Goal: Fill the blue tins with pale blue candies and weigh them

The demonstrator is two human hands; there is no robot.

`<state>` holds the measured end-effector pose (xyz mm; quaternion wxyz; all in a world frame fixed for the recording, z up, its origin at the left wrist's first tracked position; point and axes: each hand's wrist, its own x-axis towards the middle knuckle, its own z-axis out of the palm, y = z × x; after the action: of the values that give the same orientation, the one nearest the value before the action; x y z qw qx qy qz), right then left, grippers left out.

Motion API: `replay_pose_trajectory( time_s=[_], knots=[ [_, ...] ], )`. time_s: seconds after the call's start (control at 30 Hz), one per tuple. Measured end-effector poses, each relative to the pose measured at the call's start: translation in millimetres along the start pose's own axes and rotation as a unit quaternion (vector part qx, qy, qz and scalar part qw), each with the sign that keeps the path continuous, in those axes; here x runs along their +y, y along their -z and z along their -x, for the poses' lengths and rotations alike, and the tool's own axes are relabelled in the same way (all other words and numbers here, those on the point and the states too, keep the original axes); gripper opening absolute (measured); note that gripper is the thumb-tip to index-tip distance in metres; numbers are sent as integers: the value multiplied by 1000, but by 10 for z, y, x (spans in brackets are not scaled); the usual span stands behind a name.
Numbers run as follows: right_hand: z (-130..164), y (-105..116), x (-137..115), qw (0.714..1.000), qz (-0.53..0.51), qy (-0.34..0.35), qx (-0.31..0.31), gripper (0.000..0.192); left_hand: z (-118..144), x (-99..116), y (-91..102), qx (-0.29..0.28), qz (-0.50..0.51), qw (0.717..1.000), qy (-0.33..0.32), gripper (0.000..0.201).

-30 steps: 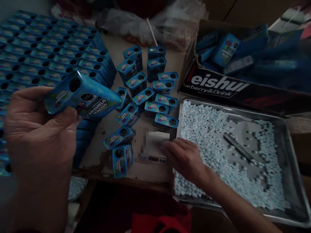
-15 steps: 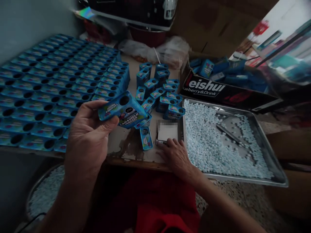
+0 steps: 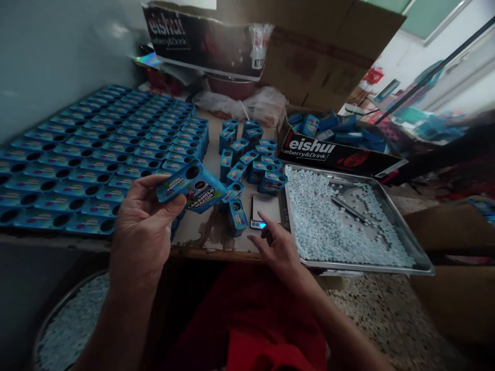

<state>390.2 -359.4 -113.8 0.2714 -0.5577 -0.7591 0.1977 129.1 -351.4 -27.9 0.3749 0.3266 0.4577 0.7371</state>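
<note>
My left hand holds a blue candy box with a round hole in its top, tilted over the table's front. My right hand is empty, fingers spread, its fingertip just off the lit front edge of a small digital scale. Several upright blue boxes stand in a loose cluster behind the scale. To the right lies a metal tray filled with small pale blue candies and a thin metal tool.
Rows of blue boxes cover the table's left part. A cardboard carton with flat blue boxes stands behind the tray. A larger carton and plastic bags sit at the back. A round basin of candies is low at left.
The camera has pulled back and up. My left hand brought the box lower and nearer the table. My right hand lifted off the scale, whose display now glows blue.
</note>
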Motion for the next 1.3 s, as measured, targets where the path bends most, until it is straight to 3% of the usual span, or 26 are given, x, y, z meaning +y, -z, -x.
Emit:
replay_pose_trajectory(
  time_s=[0.07, 0.1, 0.27, 0.43, 0.57, 0.63, 0.7, 0.77, 0.8, 0.9, 0.97, 1.03, 1.1, 1.17, 1.23, 1.3],
  knots=[
    [45, -185, -108, 999, -31, -18, 21, 81, 35, -7, 91, 14, -7, 1000, -6, 44],
    [35, -298, -158, 998, -40, -25, 29, 83, 49, -10, 137, 22, -15, 1000, -12, 44],
    [-287, -787, -354, 994, -14, -72, 76, 44, 88, -2, 287, 40, -63, 996, -39, 47],
    [-601, -917, -541, 990, 55, -32, 125, 31, 131, -24, 206, 2, -60, 998, -9, 43],
    [-528, -682, -367, 994, 40, -5, 105, 29, 228, -129, 136, -63, -65, 996, -8, 44],
    [-436, -389, -90, 994, 31, 7, 100, 19, 305, -206, 122, -106, -116, 987, 0, 43],
    [-429, -17, 249, 990, 38, -12, 139, 19, 385, -319, 91, -150, -172, 973, 30, 41],
    [-573, 337, 564, 973, 80, -29, 216, 27, 448, -489, 30, -173, -207, 961, 56, 41],
    [-698, 475, 688, 968, 104, -25, 227, 36, 470, -597, -6, -176, -217, 958, 62, 41],
    [-1151, 666, 897, 975, 152, 6, 160, 59, 517, -956, -91, -163, -254, 952, 47, 42],
    [-1387, 648, 927, 985, 149, 12, 83, 58, 554, -1129, -96, -139, -303, 943, -16, 41],
    [-1500, 600, 919, 993, 109, 5, 41, 48, 603, -1166, -76, -96, -376, 911, -142, 47],
    [-1493, 578, 905, 998, 39, 2, 48, 39, 637, -1058, -95, -55, -444, 846, -288, 58],
    [-1406, 595, 895, 995, -42, 15, 92, 33, 600, -873, -231, -72, -477, 783, -393, 60],
    [-1282, 630, 888, 979, -140, 24, 145, 32, 447, -718, -526, -133, -476, 759, -423, 55],
    [-1148, 656, 887, 945, -271, 17, 182, 34, 175, -667, -949, -183, -472, 772, -383, 59]
  ],
)
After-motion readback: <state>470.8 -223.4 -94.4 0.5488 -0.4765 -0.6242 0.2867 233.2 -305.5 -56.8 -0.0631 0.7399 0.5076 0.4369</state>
